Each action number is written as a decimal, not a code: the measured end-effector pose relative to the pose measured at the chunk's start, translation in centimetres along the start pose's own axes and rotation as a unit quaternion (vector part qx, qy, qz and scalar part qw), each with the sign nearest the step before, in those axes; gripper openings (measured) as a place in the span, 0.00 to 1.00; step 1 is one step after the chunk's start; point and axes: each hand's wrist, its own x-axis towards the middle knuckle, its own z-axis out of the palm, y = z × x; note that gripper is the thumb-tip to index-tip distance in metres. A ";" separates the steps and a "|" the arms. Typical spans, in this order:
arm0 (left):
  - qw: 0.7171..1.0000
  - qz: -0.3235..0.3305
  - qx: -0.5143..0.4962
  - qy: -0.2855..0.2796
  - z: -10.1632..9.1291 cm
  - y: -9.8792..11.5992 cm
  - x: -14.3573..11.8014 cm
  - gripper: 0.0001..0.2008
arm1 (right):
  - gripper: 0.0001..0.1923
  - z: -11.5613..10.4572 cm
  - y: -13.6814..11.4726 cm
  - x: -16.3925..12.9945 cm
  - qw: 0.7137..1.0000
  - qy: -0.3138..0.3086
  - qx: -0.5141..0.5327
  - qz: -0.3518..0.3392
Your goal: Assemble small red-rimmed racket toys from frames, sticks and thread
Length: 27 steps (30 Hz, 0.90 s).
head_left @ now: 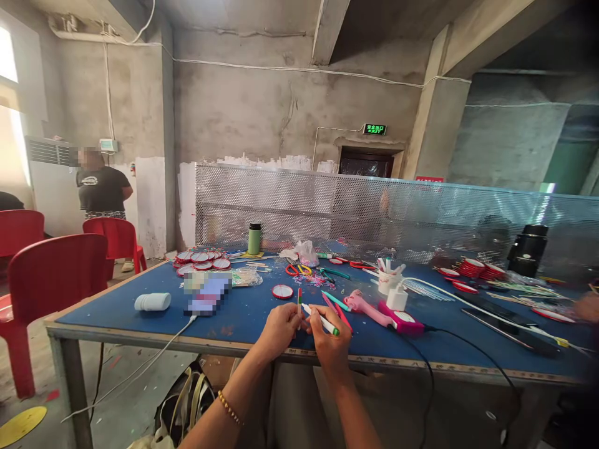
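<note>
Pinched upright in my left hand (279, 327) is a small flat wooden stick (300, 297) whose upper part is coloured red and green. My right hand (331, 342) grips a white marker pen (329, 325) with a green end, its front pointing at the stick. Both hands are close together over the table's front edge, fingers closed. Just beyond them lies a round red-rimmed disc (282, 292). Pink and teal pens (337, 304) lie to the right of my right hand, beside a pink glue-gun-like tool (369, 308).
On the blue table (116, 322) lie a white bottle (152, 302), a phone (210, 295) on a cable, piled red-rimmed discs (201, 258), pliers and scissors (299, 270). A paper cup (389, 280) holds pens. Behind stands a perforated metal screen (281, 202). A person (103, 187) stands left.
</note>
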 end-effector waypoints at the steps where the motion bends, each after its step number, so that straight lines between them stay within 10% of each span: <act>1: 1.000 -0.001 0.000 0.001 0.0 0.0 0.0 0.14 | 0.10 0.0 0.0 0.0 1.000 0.002 0.003 0.000; 27: 0.999 0.008 0.033 0.008 0.0 0.2 -0.2 0.16 | 0.11 0.1 0.3 0.3 1.000 -0.029 0.005 -0.001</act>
